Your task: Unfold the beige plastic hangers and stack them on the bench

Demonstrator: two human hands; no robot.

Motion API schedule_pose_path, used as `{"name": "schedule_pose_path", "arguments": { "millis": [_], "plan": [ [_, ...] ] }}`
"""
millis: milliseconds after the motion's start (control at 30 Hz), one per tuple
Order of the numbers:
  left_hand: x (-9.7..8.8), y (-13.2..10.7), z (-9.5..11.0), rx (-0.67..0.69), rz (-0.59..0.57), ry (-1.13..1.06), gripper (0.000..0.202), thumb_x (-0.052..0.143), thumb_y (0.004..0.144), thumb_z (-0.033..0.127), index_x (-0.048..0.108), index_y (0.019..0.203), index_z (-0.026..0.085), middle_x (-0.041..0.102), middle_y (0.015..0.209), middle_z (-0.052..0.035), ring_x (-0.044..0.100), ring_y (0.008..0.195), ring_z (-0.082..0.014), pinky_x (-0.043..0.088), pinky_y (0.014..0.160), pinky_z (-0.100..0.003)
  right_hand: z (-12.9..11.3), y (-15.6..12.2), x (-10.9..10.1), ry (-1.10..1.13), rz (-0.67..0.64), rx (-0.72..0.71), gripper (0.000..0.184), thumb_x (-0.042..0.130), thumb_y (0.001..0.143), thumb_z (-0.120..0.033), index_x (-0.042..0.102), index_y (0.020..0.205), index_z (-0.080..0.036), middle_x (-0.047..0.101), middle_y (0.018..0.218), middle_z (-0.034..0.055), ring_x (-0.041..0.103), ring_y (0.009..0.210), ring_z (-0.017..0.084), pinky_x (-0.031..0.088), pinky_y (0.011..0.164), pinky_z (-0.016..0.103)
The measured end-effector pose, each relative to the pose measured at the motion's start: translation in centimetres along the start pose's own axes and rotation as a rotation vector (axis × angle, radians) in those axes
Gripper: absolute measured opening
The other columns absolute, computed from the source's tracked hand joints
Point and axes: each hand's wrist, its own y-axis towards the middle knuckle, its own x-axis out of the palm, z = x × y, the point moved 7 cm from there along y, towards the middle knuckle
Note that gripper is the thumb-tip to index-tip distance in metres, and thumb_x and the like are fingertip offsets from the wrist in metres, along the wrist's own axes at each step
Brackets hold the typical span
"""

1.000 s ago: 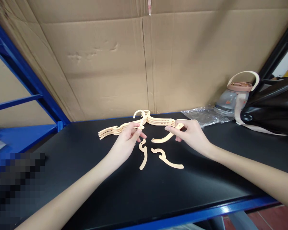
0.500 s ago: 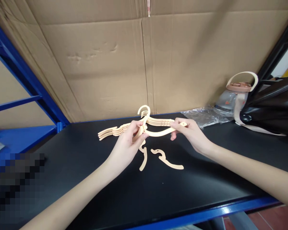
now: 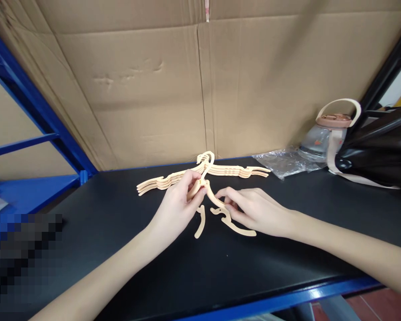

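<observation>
My left hand (image 3: 180, 198) pinches a cream-coloured folding clothes hanger (image 3: 209, 168) at its middle, just below the hook. The hook points up and the hanger's right arm slopes down to the right. My right hand (image 3: 254, 207) has curled fingers closed around the lower end of that arm, which they partly hide. Below the hands, a loose curved hanger arm (image 3: 238, 228) lies flat on the black tabletop. Another loose hanger arm (image 3: 200, 225) is to its left, its upper end hidden. Behind sits a stack of similar hangers (image 3: 225, 170).
A clear bottle with a pink lid and strap (image 3: 324, 138) stands at the back right beside a crumpled plastic bag (image 3: 282, 162). Cardboard (image 3: 147, 98) forms the back wall. A blue frame post (image 3: 40, 98) rises at left, and a black bag (image 3: 381, 147) is at right.
My right hand has moved down and left, and the hanger's right arm now slopes downward instead of reaching out sideways. The hook has tipped slightly right; my left hand stays near the same place.
</observation>
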Motion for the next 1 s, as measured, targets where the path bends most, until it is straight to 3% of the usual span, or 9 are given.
{"name": "schedule_pose_path", "arguments": {
  "millis": [167, 367, 567, 733, 1000],
  "plan": [
    [0.6, -0.2, -0.1, -0.022, -0.028, -0.037, 0.009, 0.049, 0.089, 0.028, 0.045, 0.095, 0.022, 0.059, 0.086, -0.0003, 0.057, 0.078, -0.0166, 0.044, 0.071, -0.028, 0.5, -0.1, -0.1, 0.033, 0.013, 0.049, 0.017, 0.052, 0.091, -0.034, 0.048, 0.101, -0.021, 0.059, 0.069, -0.0049, 0.052, 0.053, 0.01, 0.034, 0.051, 0.02],
    [1.0, -0.5, -0.3, -0.087, -0.034, -0.016, 0.014, 0.05, 0.088, 0.036, 0.046, 0.092, 0.023, 0.055, 0.075, 0.0032, 0.052, 0.066, -0.0139, 0.039, 0.061, -0.024, 0.6, 0.0, -0.4, -0.017, 0.047, 0.025, 0.004, 0.049, 0.091, -0.023, 0.048, 0.094, -0.02, 0.062, 0.079, -0.0005, 0.057, 0.06, 0.012, 0.036, 0.053, 0.022],
    [0.6, -0.4, -0.7, -0.128, 0.004, -0.129, 0.023, 0.034, 0.096, 0.038, 0.053, 0.099, 0.024, 0.065, 0.087, -0.0003, 0.056, 0.08, -0.0165, 0.04, 0.069, -0.027, 2.0, 0.3, -1.1, -0.123, 0.132, 0.07, 0.001, 0.048, 0.091, -0.02, 0.049, 0.09, -0.019, 0.063, 0.079, 0.001, 0.058, 0.066, 0.015, 0.036, 0.058, 0.025],
    [1.2, -0.2, -1.2, -0.169, -0.081, -0.128, 0.025, 0.041, 0.093, 0.04, 0.059, 0.096, 0.022, 0.068, 0.091, -0.0011, 0.056, 0.078, -0.0177, 0.04, 0.068, -0.029, 2.8, 0.2, -1.8, -0.18, 0.189, 0.136, 0.018, 0.06, 0.087, -0.035, 0.051, 0.082, -0.02, 0.064, 0.072, -0.0017, 0.055, 0.059, 0.013, 0.03, 0.054, 0.023],
    [1.4, 0.1, -0.8, -0.148, -0.142, -0.118, 0.026, 0.044, 0.092, 0.04, 0.061, 0.091, 0.022, 0.067, 0.08, 0.0001, 0.059, 0.078, -0.0181, 0.042, 0.072, -0.029, 2.9, 0.3, -1.9, -0.187, 0.129, 0.119, 0.016, 0.063, 0.085, -0.031, 0.055, 0.078, -0.019, 0.064, 0.071, -0.0024, 0.057, 0.063, 0.013, 0.031, 0.058, 0.024]
  ]
}}
